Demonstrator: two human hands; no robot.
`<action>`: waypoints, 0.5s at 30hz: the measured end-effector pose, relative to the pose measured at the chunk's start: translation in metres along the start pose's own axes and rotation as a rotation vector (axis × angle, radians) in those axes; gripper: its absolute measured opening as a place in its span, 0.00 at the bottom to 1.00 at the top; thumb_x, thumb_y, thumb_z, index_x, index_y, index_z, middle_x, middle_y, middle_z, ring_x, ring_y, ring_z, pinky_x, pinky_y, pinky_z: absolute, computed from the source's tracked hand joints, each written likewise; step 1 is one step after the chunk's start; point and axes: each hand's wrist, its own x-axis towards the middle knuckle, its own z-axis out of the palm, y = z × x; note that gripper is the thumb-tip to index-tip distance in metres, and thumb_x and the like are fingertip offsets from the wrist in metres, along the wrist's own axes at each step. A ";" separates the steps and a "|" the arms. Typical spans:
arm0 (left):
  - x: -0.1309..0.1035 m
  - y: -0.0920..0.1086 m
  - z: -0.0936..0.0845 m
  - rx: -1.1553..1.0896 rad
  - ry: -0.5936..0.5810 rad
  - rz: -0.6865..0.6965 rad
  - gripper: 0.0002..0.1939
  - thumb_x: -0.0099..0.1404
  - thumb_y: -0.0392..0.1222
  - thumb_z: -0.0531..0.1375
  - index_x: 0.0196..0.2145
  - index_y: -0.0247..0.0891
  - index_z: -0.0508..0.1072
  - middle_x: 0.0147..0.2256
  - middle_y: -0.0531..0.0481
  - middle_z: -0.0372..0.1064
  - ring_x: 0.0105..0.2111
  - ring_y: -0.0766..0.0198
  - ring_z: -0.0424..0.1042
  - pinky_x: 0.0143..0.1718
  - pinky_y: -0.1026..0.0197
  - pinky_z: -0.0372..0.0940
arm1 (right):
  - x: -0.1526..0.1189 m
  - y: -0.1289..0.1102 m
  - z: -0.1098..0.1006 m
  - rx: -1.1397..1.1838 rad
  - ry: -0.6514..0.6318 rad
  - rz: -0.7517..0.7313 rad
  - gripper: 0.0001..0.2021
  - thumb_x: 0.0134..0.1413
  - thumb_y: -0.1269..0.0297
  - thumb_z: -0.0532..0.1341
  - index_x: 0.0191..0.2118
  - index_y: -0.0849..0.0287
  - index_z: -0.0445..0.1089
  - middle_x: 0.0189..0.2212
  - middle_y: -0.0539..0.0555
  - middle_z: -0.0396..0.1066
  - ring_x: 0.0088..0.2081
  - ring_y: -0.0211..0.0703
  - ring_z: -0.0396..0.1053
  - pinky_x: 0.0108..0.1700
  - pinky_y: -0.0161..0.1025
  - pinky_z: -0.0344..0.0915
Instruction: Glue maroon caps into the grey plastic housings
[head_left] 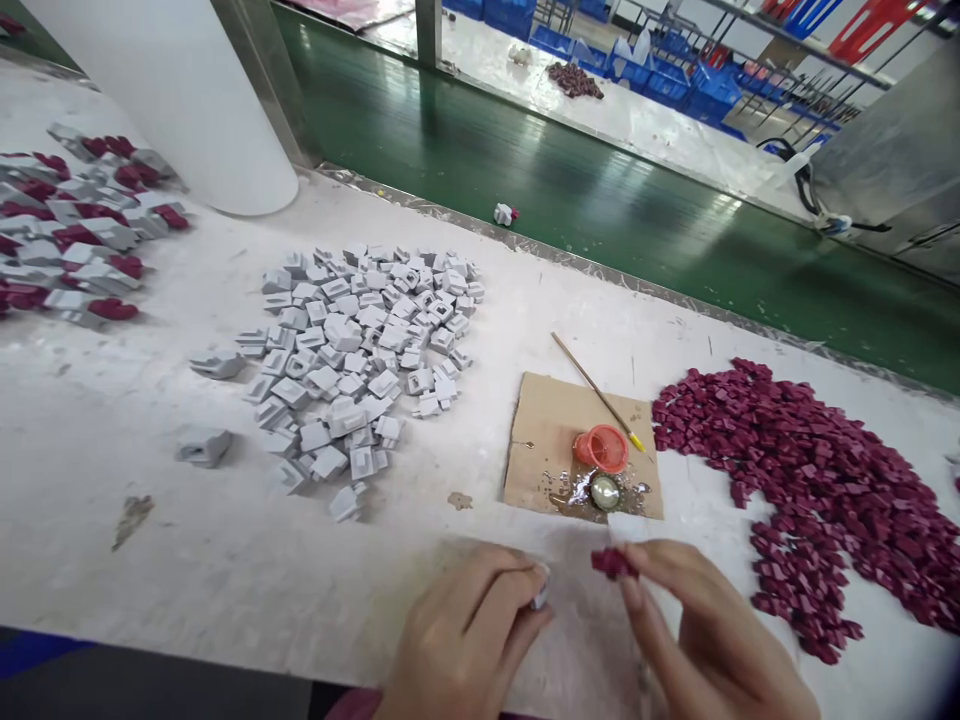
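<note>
My left hand (472, 630) is closed round a small grey plastic part (540, 588), mostly covered by the fingers. Between thumb and forefinger, my right hand (697, 620) pinches a maroon plastic piece (611, 563), a short way right of the grey part and apart from it. Just beyond the hands lies a cardboard sheet (536, 420). On it are a red cup (602, 449), a bottle cap (604, 491) in a wet glossy patch, and part of a thin brush (596, 390). A pile of grey parts (360, 350) lies left; a maroon pile (832, 480) lies right.
At far left are joined grey-and-maroon pieces (82, 230) beside a white cylinder (180, 100). Behind the table (225, 560) runs a green conveyor belt (420, 130) carrying one small grey-and-maroon piece (505, 213). Blue bins (667, 80) stand beyond it.
</note>
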 end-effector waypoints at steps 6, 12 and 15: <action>0.000 0.000 0.001 0.005 0.027 -0.048 0.03 0.66 0.33 0.59 0.36 0.38 0.69 0.29 0.49 0.70 0.31 0.61 0.72 0.32 0.62 0.71 | -0.019 -0.012 0.023 0.133 -0.016 -0.016 0.17 0.48 0.83 0.61 0.42 0.59 0.71 0.30 0.54 0.74 0.34 0.42 0.73 0.31 0.37 0.73; -0.001 0.000 0.001 -0.017 0.030 -0.040 0.05 0.65 0.30 0.58 0.37 0.39 0.68 0.29 0.49 0.70 0.31 0.60 0.72 0.32 0.61 0.70 | -0.015 -0.011 0.023 0.087 -0.078 -0.049 0.16 0.48 0.83 0.62 0.42 0.59 0.72 0.32 0.54 0.75 0.35 0.42 0.74 0.32 0.36 0.75; -0.001 0.000 0.001 -0.027 0.017 -0.056 0.07 0.65 0.29 0.58 0.37 0.39 0.68 0.30 0.49 0.70 0.31 0.60 0.72 0.33 0.61 0.70 | -0.011 -0.013 0.023 0.091 -0.147 -0.079 0.16 0.49 0.83 0.62 0.43 0.60 0.72 0.33 0.54 0.75 0.35 0.41 0.74 0.33 0.35 0.76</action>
